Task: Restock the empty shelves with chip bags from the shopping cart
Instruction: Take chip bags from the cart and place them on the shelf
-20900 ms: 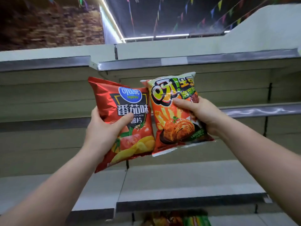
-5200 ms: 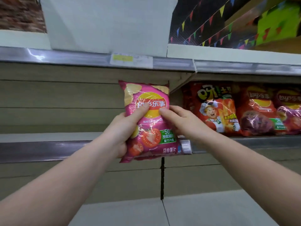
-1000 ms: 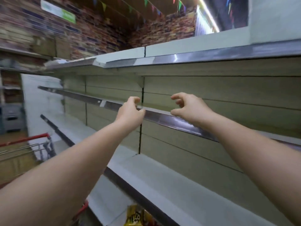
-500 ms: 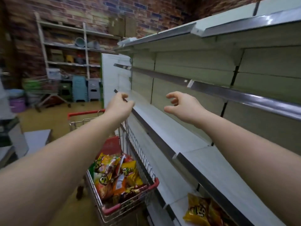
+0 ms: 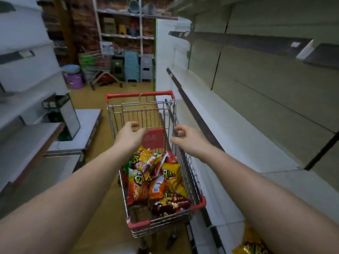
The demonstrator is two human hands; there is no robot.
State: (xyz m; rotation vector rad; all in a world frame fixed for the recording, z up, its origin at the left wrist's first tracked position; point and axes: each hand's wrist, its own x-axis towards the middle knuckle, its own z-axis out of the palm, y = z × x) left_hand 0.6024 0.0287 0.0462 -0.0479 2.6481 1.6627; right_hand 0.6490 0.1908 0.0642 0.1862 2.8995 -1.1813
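The left hand [image 5: 131,133] is hovering over the shopping cart [image 5: 139,95], fingers loosely curled and holding nothing. Below, chip bags [image 5: 156,178] are still lying heaped in the basket. The right hand [image 5: 187,138] is reaching likewise, empty. The shelves [image 5: 229,121] alongside are standing bare, so most restocking remains. Half a second ago the hands were higher, beside the shelf.

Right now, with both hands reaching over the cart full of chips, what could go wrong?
1. Both hands, left hand and right hand, hang empty above the shopping cart. Grabbing carelessly into the loose pile of chip bags might crush chips or knock a bag out.
2. The cart stands close beside the shelf; a bump could roll it away or into the shelf edge.
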